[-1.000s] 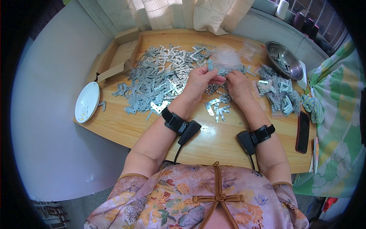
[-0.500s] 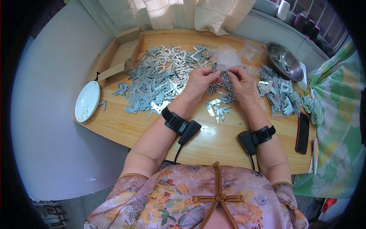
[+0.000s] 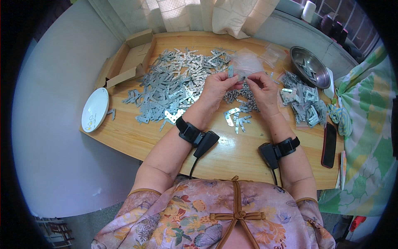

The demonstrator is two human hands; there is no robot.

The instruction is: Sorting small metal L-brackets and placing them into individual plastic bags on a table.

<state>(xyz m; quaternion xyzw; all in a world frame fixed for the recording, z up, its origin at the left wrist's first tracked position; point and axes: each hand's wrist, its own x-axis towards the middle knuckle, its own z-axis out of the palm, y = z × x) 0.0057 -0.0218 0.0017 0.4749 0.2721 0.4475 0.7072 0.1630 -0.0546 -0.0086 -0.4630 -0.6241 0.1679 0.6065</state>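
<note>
My left hand pinches a metal corner bracket, one arm of which sticks up past the thumb. Close against it, the fingertips of my right hand are pressed together at the bracket's other end; whatever small part they hold is hidden. Beneath both hands lies a heap of small screws. Nearer to me, a few loose corner brackets rest on the table. To the left spreads a large pile of flat metal brackets.
On the wooden table are a cardboard box, a white plate, clear plastic bags, filled bags of brackets, a steel bowl holding brackets, and a phone. A striped cloth lies at the right edge.
The bracket in my left hand has turned slightly, its upright arm now facing me more flatly. Both hands stay in nearly the same place.
</note>
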